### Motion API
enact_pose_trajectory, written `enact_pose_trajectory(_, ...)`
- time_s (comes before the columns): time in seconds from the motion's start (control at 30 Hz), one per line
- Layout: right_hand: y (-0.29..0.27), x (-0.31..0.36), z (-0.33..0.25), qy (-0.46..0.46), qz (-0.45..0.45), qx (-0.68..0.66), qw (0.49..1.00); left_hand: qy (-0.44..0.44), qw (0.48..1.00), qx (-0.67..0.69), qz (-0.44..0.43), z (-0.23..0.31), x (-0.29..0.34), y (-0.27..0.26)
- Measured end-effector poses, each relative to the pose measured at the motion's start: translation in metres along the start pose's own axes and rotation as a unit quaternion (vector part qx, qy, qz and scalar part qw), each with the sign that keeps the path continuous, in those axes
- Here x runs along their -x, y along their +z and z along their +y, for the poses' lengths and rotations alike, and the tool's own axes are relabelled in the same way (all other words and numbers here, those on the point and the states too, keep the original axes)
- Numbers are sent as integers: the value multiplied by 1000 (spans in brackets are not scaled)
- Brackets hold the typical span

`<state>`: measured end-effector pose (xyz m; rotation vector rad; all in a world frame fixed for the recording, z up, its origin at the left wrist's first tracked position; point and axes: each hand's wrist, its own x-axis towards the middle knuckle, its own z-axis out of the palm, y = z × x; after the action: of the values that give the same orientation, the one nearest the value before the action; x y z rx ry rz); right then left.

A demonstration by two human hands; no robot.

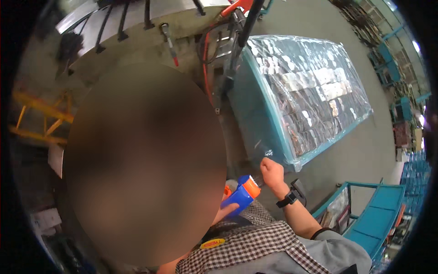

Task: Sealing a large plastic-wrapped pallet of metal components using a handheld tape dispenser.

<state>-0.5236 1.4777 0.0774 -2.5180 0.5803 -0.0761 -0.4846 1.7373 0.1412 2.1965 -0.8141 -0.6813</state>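
My left hand [224, 213], partly covered by a large blurred patch, has its visible fingers around a blue hand-held tool [238, 201] with orange parts. The tool's orange end points up and to the right, towards my right hand. My right hand [272, 173] is closed, thumb side up, with a black watch on its wrist. What it grips, if anything, I cannot make out. Just beyond it is the near corner of a large teal crate [255, 107], wrapped in clear film, with rows of dark parts and white labels showing on top.
A teal metal rack [372, 214] stands at the right. A red-handled wrench [169, 44] lies at the far left of the crate, near a dark upright post [248, 27] and a red hose. Yellow framework [43, 116] is at the left. The blurred patch hides the left middle.
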Motion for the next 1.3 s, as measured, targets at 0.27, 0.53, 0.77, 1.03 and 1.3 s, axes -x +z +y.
enact_pose_trajectory(0.27, 36, -100, -16, -23, 82, 95, 992, 54, 996, 68, 19, -86, -104, -30)
enact_pose_trajectory(0.53, 119, -154, 12, 18, 64, 111, 992, 69, 986, 133, -74, -202, -192, -8)
enact_pose_trajectory(0.77, 161, -218, 33, -36, 148, 234, 960, 91, 968, 191, -136, -293, -292, 29)
enact_pose_trajectory(1.03, 180, -254, 49, -109, 237, 413, 873, 252, 924, 276, -79, -349, -378, 102)
enact_pose_trajectory(1.3, 244, -260, 84, -91, 231, 459, 853, 223, 913, 330, -90, -407, -399, 162)
